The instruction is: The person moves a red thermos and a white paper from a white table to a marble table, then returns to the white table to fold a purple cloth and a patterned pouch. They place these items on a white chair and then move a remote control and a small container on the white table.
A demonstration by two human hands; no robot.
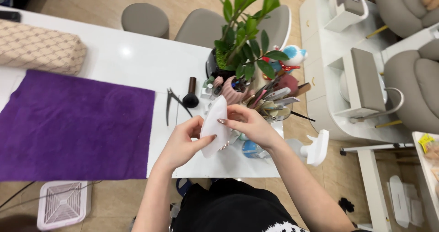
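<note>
Two hands meet over the white surface [137,58], holding a white pad [214,124] between them above its near edge. Far left lie a quilted cushion [39,47] and a purple towel [75,127]; nippers [173,103] and a dust brush [190,95] sit just left of the hands. The left hand [183,143] has its fingers clamped on the pad's lower left edge, thumb on the face. The right hand [251,124] pinches the pad's right side, fingertips pressed together on it. Behind stand a plant [244,35] and a tool cup [274,101]; a spray bottle [313,149] sits far right. The step looks like unfolding or inspecting the pad; any next move calls for a steady two-handed grip.
</note>
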